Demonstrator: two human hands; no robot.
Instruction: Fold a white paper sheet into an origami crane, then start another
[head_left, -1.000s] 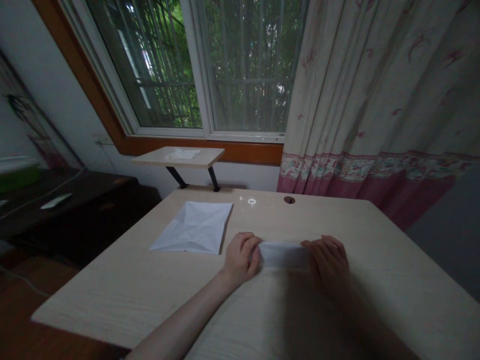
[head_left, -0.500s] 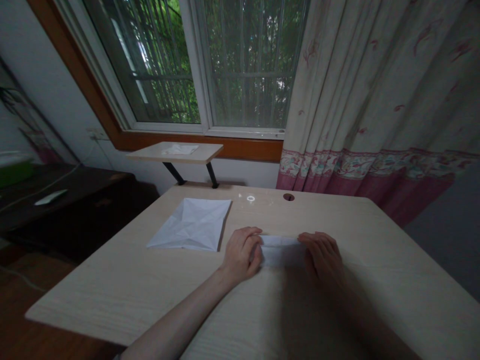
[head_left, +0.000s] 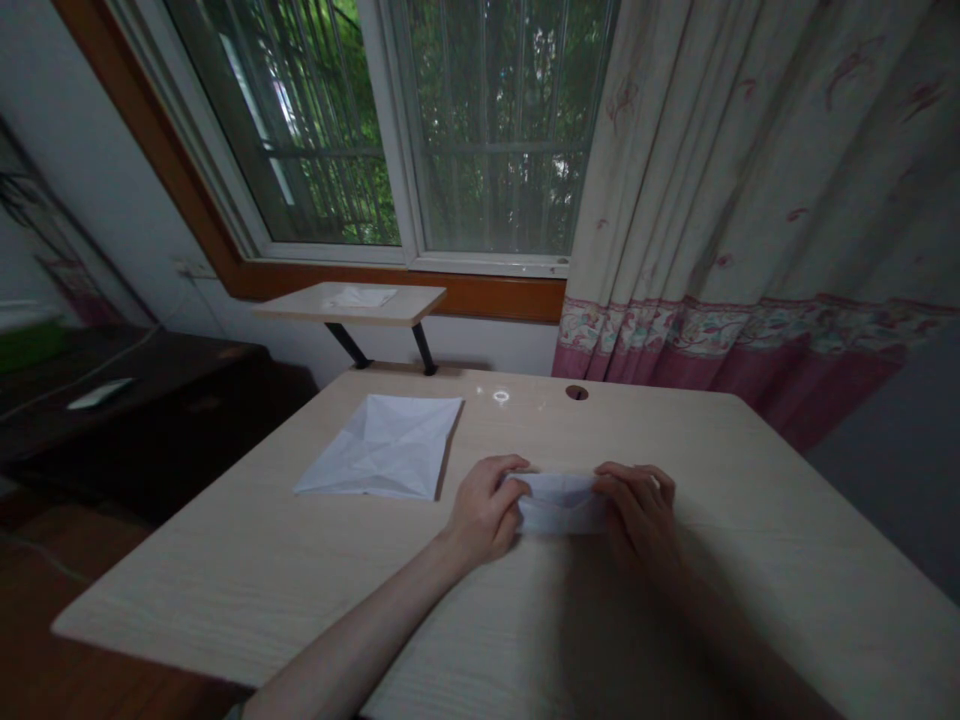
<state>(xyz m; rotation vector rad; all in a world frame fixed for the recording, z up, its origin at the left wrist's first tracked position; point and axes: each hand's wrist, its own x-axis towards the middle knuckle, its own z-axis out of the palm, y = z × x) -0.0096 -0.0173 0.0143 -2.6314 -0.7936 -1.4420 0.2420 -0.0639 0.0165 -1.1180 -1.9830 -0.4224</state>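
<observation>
A small folded white paper lies on the light wooden table in front of me. My left hand grips its left end with curled fingers. My right hand pinches its right end, fingers bent over the top edge. The paper's upper edge bows up slightly between the two hands. A larger creased white sheet lies flat on the table to the left, apart from both hands.
A cable hole sits near the table's far edge. A small raised shelf holding a white paper stands behind, under the window. A dark cabinet is at left, and a patterned curtain hangs at right.
Both hands have closed in on the folded paper's ends, and its top edge has lifted a little. The view shifted slightly downward earlier, then held steady.
</observation>
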